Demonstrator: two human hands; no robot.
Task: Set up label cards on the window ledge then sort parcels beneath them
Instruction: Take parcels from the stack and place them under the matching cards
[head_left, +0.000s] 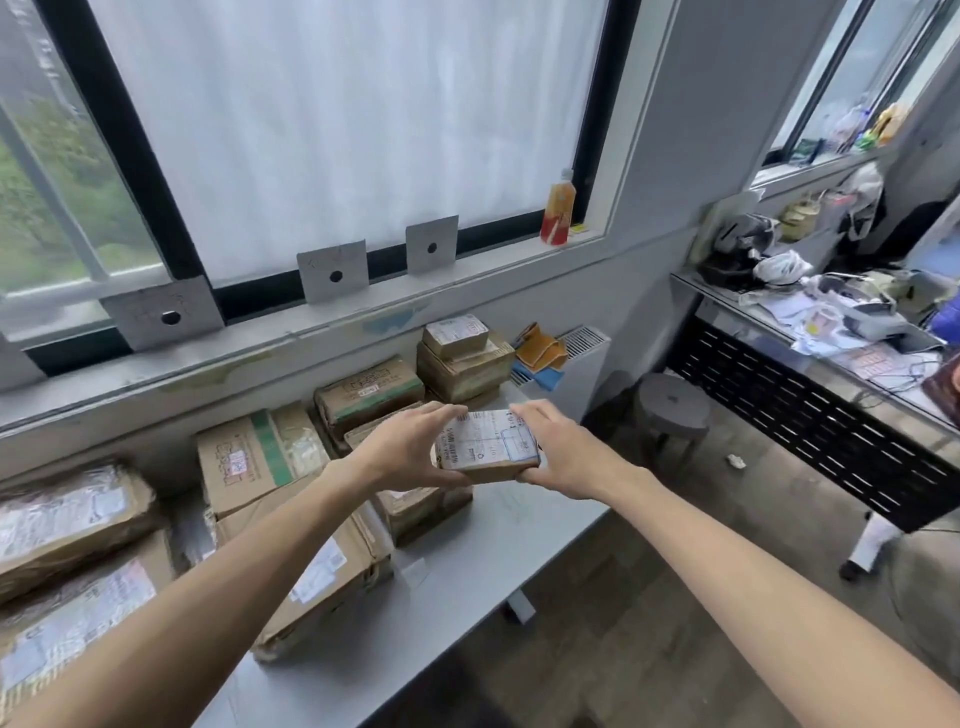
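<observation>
A small brown parcel (487, 444) with a white shipping label is held above the grey table (467, 561). My left hand (410, 447) grips its left side and my right hand (558, 449) grips its right side. Three grey label cards lean on the window ledge (311, 338): the left card (162, 318), the middle card (332, 270) and the right card (431, 243), each with a dark dot. Beneath them lie cardboard parcels: large ones (67, 514) at the left, medium ones (249, 457) in the middle, a small stack (462, 353) at the right.
An orange drink pouch (558, 208) stands at the right end of the ledge. A white radiator (571, 364) and a round grey stool (672, 405) sit past the table's right end. A cluttered desk (831, 332) runs along the right wall.
</observation>
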